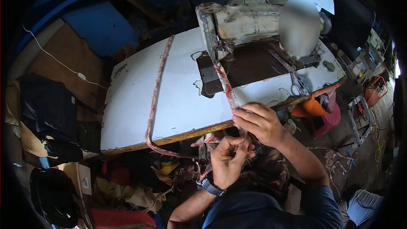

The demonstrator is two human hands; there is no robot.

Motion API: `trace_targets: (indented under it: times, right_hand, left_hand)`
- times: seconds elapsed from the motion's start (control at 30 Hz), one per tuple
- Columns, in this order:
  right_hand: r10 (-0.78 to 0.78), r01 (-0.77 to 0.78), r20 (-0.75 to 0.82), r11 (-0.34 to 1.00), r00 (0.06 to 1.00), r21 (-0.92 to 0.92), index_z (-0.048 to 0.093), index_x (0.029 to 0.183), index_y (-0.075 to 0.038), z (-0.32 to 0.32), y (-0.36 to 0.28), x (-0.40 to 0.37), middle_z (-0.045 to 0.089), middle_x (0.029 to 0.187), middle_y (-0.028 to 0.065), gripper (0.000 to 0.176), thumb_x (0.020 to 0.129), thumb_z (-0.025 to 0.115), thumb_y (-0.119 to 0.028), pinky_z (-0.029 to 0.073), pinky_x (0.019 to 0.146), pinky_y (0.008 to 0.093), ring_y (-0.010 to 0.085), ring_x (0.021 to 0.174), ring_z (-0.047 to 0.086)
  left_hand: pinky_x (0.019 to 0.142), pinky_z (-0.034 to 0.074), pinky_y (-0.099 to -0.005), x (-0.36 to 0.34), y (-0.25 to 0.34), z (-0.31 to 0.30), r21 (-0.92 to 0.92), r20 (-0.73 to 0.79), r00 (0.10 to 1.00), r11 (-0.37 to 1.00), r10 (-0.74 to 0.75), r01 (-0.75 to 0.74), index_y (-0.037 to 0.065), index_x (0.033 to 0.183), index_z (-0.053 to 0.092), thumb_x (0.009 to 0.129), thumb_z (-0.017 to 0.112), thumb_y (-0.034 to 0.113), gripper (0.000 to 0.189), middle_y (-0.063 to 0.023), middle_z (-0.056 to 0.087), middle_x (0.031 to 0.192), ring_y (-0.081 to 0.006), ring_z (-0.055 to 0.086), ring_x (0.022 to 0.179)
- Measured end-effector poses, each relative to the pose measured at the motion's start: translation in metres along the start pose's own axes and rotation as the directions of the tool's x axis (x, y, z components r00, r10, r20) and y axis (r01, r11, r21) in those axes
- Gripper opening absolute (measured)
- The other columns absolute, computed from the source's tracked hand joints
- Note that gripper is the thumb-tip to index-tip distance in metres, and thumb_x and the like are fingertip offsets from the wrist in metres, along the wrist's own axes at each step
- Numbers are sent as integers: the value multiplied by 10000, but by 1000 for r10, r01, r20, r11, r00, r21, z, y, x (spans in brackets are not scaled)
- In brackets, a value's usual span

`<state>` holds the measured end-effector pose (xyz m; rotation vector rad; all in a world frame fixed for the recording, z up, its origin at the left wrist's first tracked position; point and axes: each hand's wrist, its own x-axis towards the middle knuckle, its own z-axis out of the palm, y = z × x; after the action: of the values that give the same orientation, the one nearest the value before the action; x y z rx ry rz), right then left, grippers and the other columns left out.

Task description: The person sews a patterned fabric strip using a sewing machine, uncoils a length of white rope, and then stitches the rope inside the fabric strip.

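A narrow red-and-white patterned fabric strip point(226, 85) runs from under the head of a worn sewing machine point(248, 22) towards me, over the table's front edge. My right hand point(263, 125) grips this strip at the edge, fingers pressed together on it. Just below, my left hand point(229, 161), with a dark watch point(211, 187) on its wrist, is closed in a pinch on the strip's frayed lower part. To the left, a long sewn fabric cord point(157, 85) crosses the white tabletop point(127, 110), drops over the edge and trails towards my lap, where loose cloth bunches.
Scissors point(295, 85) lie right of the machine's dark bed opening. An orange cloth point(308, 107) and a pink plastic stool point(333, 118) are beyond the table's right end. Dark bags point(46, 110) stand at left. Cloth scraps point(131, 193) pile below the table.
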<state>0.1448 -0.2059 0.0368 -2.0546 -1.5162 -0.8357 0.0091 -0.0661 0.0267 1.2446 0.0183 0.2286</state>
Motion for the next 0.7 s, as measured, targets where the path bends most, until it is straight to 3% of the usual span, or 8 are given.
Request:
trace_targets:
  times: [0.07, 0.13, 0.2, 0.27, 0.4, 0.5, 0.57, 0.7]
  right_hand:
    - [1, -4, -63, 999, 998, -39, 746, 1067, -28, 2, 0, -3, 699, 1225, 71, 271, 835, 697, -159, 585, 879, 378, 245, 1103, 637]
    - [12, -12, 10, 999, 1000, -35, 754, 1035, -27, -6, 2, -5, 705, 1203, 69, 252, 815, 729, -146, 591, 864, 362, 230, 1092, 646]
    - [56, -56, 27, 998, 998, -5, 761, 1014, -26, -4, 0, -14, 709, 1193, 63, 243, 792, 748, -122, 595, 853, 359, 221, 1079, 654]
    - [71, -71, 15, 997, 997, 30, 766, 1000, -25, -2, 0, -19, 713, 1183, 59, 239, 773, 762, -99, 597, 842, 357, 215, 1068, 662]
    - [84, -84, 6, 992, 996, 93, 767, 1010, -20, 0, 0, -21, 717, 1170, 51, 250, 762, 759, -51, 595, 822, 363, 219, 1058, 673]
    - [106, -112, 54, 987, 993, 116, 764, 1042, -20, -5, 1, -19, 711, 1195, 50, 272, 772, 749, -50, 592, 843, 366, 220, 1090, 660]
    - [117, -128, 101, 985, 988, 112, 761, 1059, -20, -11, 0, -19, 704, 1216, 50, 285, 777, 747, -54, 589, 857, 370, 218, 1110, 651]
    - [120, -139, 151, 982, 981, 126, 760, 1078, -21, -14, 3, -19, 692, 1237, 46, 305, 776, 751, -67, 584, 881, 377, 214, 1128, 641]
  left_hand:
    - [745, 588, -262, 5, 3, -4, 39, 59, 998, 999, -4, 1, -29, 1093, 634, 1020, 619, -1, 80, -86, 729, 967, -113, 702, 850]
    - [833, 560, -301, 27, 42, -25, 465, 228, 970, 885, -83, -34, -46, 1165, 665, 1056, 605, 125, 211, -86, 741, 957, -121, 687, 888]
    - [810, 556, -319, 74, 50, -45, 561, 140, 989, 827, -49, -38, -59, 1167, 676, 1078, 574, 232, 322, -101, 746, 952, -156, 682, 852]
    - [790, 557, -332, 148, 56, -67, 676, 173, 980, 711, 101, -192, -72, 1146, 684, 1077, 553, 277, 379, -129, 751, 944, -172, 693, 834]
    - [794, 574, -391, 303, 13, -109, 919, 200, 978, 332, 65, -210, 69, 1130, 752, 976, 680, 352, 330, -129, 773, 1024, -232, 725, 879]
    - [966, 540, -509, 363, -10, -114, 962, 244, 968, 113, 58, -249, 160, 1165, 786, 892, 682, 406, 382, -204, 722, 1155, -395, 681, 1093]
    - [1006, 519, -519, 389, -26, -116, 913, 361, 930, 178, 65, -366, 159, 1168, 784, 865, 698, 405, 399, -221, 690, 1216, -409, 644, 1161]
    - [987, 512, -520, 396, -41, -134, 730, 438, 899, 593, -22, -341, 115, 1209, 750, 807, 769, 275, 434, -211, 683, 1212, -395, 610, 1209]
